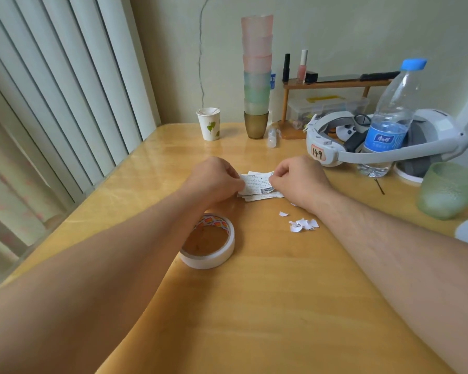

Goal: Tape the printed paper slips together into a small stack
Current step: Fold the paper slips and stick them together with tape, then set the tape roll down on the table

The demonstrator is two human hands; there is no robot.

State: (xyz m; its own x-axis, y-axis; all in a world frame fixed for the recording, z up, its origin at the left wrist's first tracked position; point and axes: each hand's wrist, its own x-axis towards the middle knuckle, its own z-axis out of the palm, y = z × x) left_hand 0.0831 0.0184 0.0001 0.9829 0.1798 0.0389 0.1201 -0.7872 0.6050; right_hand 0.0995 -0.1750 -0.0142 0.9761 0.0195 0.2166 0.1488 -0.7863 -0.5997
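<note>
Both hands pinched the printed paper slips from opposite ends, the left hand curled on the left edge and the right hand curled on the right, with the bundle lying on the wooden table between them, just beyond the roll of tape. Several slips already lay one over another with their edges uneven, so the gathering looked largely done; whether any tape already bound them could not be told, since no strip showed on the paper. The roll lay flat and untouched near the left forearm, and small torn white scraps were scattered beside the right wrist, which suggested some tearing or peeling had gone on. By that reading, squaring and final fixing of the stack were likely left. Farther out, a paper cup stood by the wall with a thin stick across its mouth, its contents hidden. A tall tower of nested coloured cups rose beside it. A clear plastic bottle with a blue cap looked almost empty, standing within the band of a white headset. A clear lidded box under the small shelf held small items too blurred to name, and a green frosted cup at the right edge lay tilted, apparently empty.
</note>
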